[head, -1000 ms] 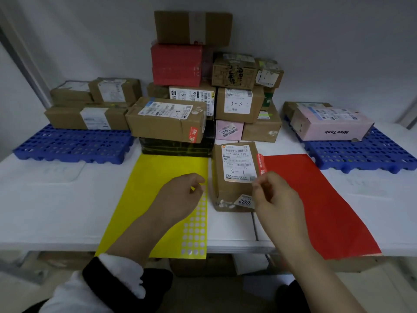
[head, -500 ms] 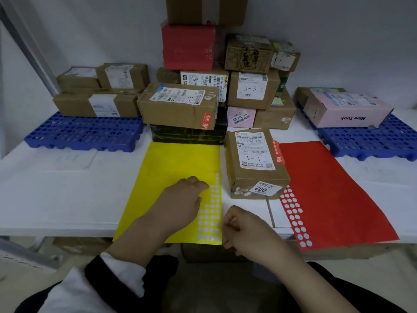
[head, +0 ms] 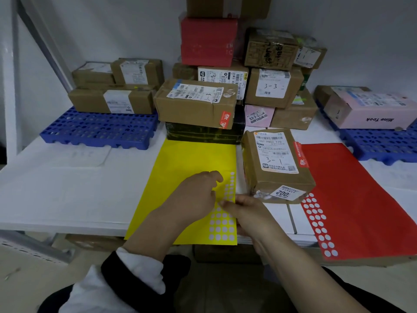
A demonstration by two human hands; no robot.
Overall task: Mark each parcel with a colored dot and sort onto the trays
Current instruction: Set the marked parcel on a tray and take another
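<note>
View from a head camera, looking down at a white worktop (head: pixel 56 188) where parcels are being sorted. A yellow sticker sheet (head: pixel 185 163) lies front and centre, overhanging the near edge. The left hand (head: pixel 194 195) rests palm down on it with a loose, unclenched grip, probably to keep the sheet from sliding. The right hand (head: pixel 248 215) reaches in from the side. Its thumb and fingertips (head: pixel 223 203) are pressed together in a pinching grip on the sheet's right-hand column, among pale circles where dots seem already peeled away. It looks to be picking at one dot, but whether that dot has come free cannot be told. Just beside the sheet, within easy reach, a brown parcel marked 3-1 (head: pixel 275 163) sits label up, one corner overlapping a red sticker sheet (head: pixel 356 195). It is likely the next to be marked. Behind it, an unsorted stack of parcels (head: pixel 225 86) rises against the wall. A blue tray on the left (head: pixel 101 129) carries several brown boxes. A blue tray on the right (head: pixel 383 147) holds a pink box (head: pixel 372 109). The trays sit at either end, so a finished parcel can go left or right.
</note>
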